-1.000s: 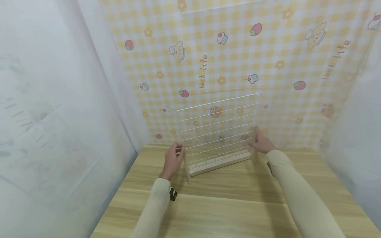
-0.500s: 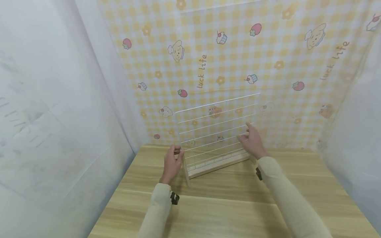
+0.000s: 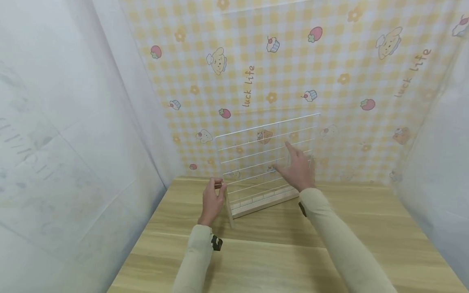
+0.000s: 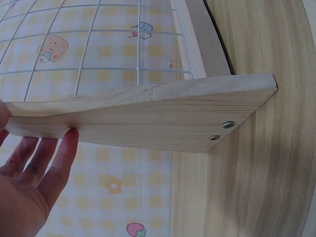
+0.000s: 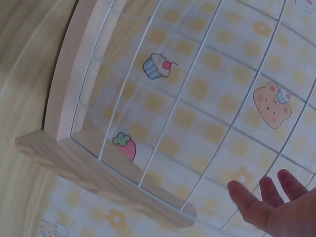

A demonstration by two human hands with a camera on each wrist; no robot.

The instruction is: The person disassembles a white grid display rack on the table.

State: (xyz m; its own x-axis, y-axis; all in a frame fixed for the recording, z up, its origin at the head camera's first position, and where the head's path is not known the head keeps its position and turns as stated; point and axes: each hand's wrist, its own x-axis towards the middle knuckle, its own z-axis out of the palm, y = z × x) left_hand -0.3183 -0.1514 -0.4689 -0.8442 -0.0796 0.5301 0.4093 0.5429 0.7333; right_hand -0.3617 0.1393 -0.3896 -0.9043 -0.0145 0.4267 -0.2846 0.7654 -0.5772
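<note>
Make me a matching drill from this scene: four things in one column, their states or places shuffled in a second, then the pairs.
Things:
1. left hand
2. right hand
3. wire rack
4. patterned cloth

States:
A. hangs behind, yellow checks
B. fingers spread, in front of the wires
C. stands upright on the wooden table
D. holds the wooden side board

Pairs: 1-D, 2-B, 3-C, 4-A

a white wire rack (image 3: 265, 158) on a wooden base stands upright on the desk (image 3: 278, 252) before a yellow checked backdrop (image 3: 329, 73). the left hand (image 3: 211, 201) grips its left edge; the right hand (image 3: 297, 171), fingers spread, hovers at the wires.
</note>
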